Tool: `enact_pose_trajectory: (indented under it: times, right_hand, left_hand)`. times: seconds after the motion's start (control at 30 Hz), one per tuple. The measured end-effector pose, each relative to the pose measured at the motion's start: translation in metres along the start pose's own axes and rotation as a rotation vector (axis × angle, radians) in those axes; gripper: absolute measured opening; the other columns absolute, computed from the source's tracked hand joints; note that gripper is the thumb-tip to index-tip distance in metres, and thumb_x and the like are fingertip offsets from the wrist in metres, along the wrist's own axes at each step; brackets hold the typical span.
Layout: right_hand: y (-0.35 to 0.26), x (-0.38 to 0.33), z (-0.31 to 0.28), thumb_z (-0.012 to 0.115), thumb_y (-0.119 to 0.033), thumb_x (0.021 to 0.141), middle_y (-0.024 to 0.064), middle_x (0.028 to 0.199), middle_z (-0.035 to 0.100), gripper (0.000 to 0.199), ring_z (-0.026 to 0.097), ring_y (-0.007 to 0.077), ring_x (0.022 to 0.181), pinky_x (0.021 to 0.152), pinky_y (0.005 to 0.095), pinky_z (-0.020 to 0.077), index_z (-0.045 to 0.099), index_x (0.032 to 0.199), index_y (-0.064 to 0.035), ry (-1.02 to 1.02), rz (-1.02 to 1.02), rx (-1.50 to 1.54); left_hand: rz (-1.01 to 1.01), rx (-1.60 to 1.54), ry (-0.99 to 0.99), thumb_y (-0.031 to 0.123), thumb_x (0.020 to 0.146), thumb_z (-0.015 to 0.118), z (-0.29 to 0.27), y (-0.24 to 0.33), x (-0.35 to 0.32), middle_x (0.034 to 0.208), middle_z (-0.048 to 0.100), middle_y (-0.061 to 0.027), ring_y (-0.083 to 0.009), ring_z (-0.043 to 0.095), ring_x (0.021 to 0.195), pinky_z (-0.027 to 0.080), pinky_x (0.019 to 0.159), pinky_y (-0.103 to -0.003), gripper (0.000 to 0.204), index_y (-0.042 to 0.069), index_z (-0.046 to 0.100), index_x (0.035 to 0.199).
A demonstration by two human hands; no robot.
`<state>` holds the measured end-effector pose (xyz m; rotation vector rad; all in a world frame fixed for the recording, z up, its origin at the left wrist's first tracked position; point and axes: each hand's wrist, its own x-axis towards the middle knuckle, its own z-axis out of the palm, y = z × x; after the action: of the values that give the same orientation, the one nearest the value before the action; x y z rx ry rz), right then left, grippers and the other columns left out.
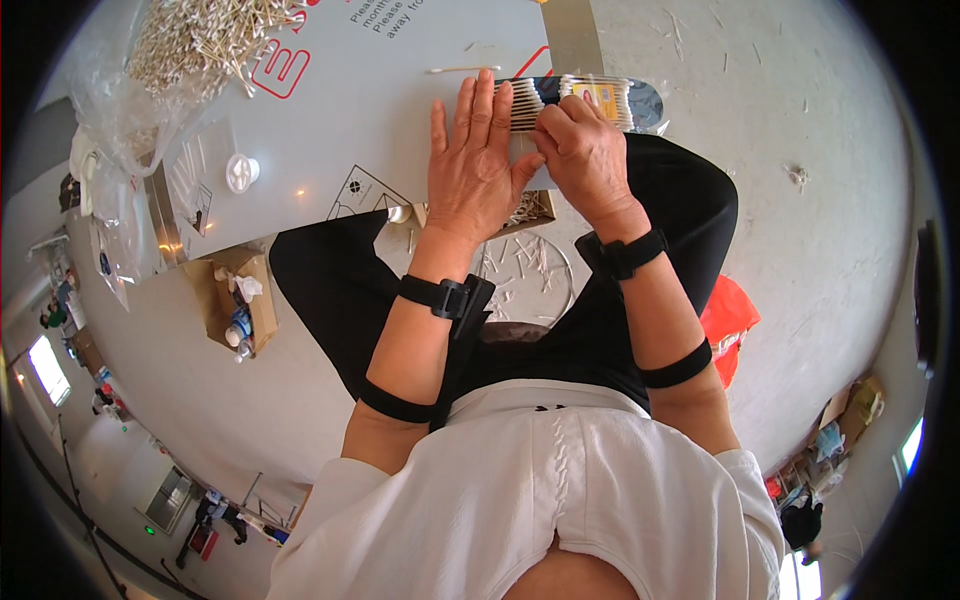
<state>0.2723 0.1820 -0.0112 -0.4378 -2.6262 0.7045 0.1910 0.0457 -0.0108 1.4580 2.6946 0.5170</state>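
A flat clear pack of cotton swabs (pixel 520 103) lies along the far right of the grey tabletop, its swabs in neat rows, with a yellow label (pixel 603 97) on the right part. My left hand (pixel 470 170) rests palm down, fingers stretched out, at the pack's left end. At the pack's near edge, my right hand (pixel 588 150) has its fingers curled in and closed on the pack; what lies under the fingertips is hidden. One loose cotton swab (pixel 462 69) lies beyond my left fingertips.
Heaped loose swabs (pixel 205 45) fill a clear plastic bag (pixel 130 130) at the far left. A small white round cap (pixel 241 173) sits on the grey table (pixel 330 150). Below are a cardboard box (pixel 225 300) with bottles, another box (pixel 540 215) of swabs, and a red bag (pixel 728 325).
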Motion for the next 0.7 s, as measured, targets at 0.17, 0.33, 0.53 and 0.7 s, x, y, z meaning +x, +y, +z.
enact_pose_trajectory:
  times: [0.17, 0.33, 0.53, 0.7]
  right_hand:
    - [0.005, -0.001, -0.011, 0.070, -0.010, 0.076, 0.0084, 0.087, 0.058, 0.015, 0.061, 0.0314, 0.086, 0.079, 0.0411, 0.0517, 0.064, 0.089, -0.0087, 0.111, 0.032, 0.046]
    - [0.024, -0.004, -0.029, 0.070, -0.014, 0.079, 0.0098, 0.135, 0.052, 0.043, 0.047, 0.0337, 0.127, 0.103, 0.0477, 0.0383, 0.061, 0.121, -0.0098, 0.106, 0.046, -0.086]
    - [0.014, 0.000, -0.024, 0.073, -0.017, 0.078, 0.0079, 0.139, 0.050, 0.054, 0.043, 0.0308, 0.133, 0.109, 0.0469, 0.0341, 0.056, 0.129, -0.0102, -0.077, -0.085, -0.075]
    - [0.022, -0.001, -0.018, 0.074, -0.024, 0.082, 0.0099, 0.151, 0.039, 0.066, 0.029, 0.0306, 0.144, 0.119, 0.0476, 0.0205, 0.048, 0.140, -0.0111, -0.073, -0.007, -0.105]
  left_hand:
    - [-0.034, -0.004, -0.058, 0.058, 0.091, 0.052, 0.008, -0.001, -0.004, 0.161, 0.021, -0.0145, -0.0289, 0.018, 0.149, 0.012, 0.120, -0.051, 0.085, 0.003, 0.028, 0.152]
    - [-0.045, -0.005, -0.070, 0.056, 0.090, 0.056, 0.007, 0.001, -0.007, 0.161, 0.020, -0.0162, -0.0303, 0.016, 0.150, 0.010, 0.120, -0.052, 0.088, 0.003, 0.025, 0.153]
    - [-0.052, -0.004, -0.055, 0.053, 0.086, 0.063, 0.008, 0.005, -0.007, 0.160, 0.020, -0.0182, -0.0301, 0.015, 0.150, 0.010, 0.120, -0.052, 0.092, -0.001, 0.027, 0.151]
    - [-0.077, -0.058, -0.090, 0.049, 0.087, 0.064, 0.005, 0.008, -0.008, 0.160, 0.018, -0.0199, -0.0337, 0.013, 0.150, 0.009, 0.120, -0.054, 0.093, 0.000, 0.021, 0.153]
